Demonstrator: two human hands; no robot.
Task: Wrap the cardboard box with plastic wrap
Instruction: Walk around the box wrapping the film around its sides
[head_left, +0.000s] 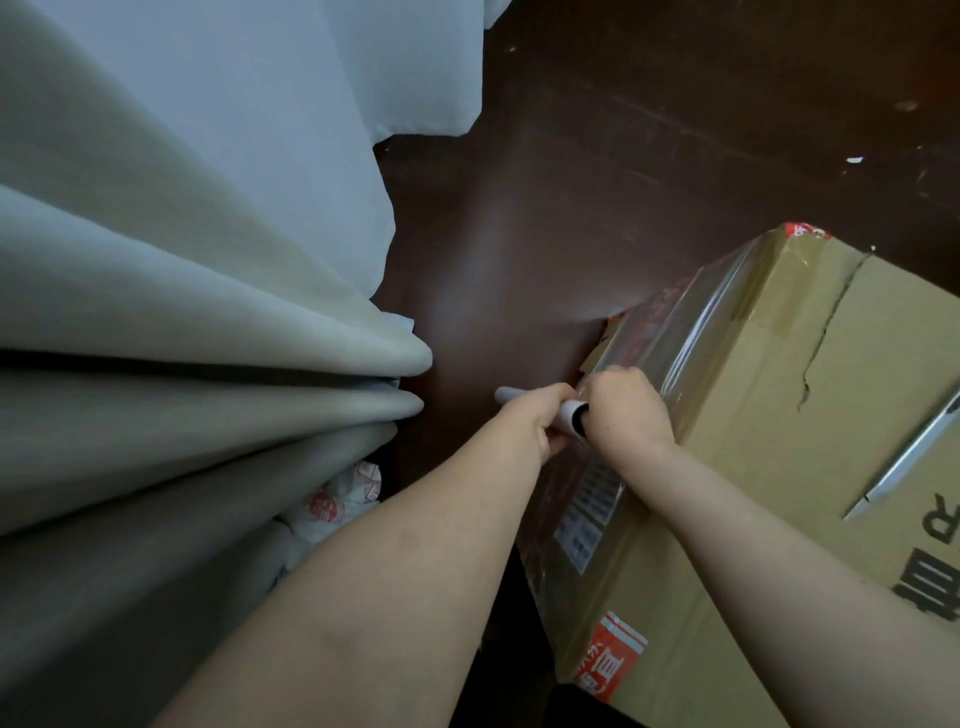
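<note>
The box (779, 415) sits on the dark floor (519, 234), filling the frame from 3 to 5 o'clock of the hands, which meet at its left upper edge. Clear wrap (691, 322) already covers the box's far-left corner and side, glossy and creased. The roll (506, 396) lies across that edge, its grey end poking out at 9 o'clock of the left hand (535, 421). That hand is clenched round the roll's middle, thumb underneath. The right hand (623, 410) is fisted just beside it at 3 o'clock, knuckles up, grasping the roll's white near end against the box edge. Both forearms reach in from 6 o'clock, almost straight. A slim white tool (909, 462) lies on the box top. Grey curtain (182, 312) folds hang at 9 o'clock, a printed bag (337, 504) below them
</note>
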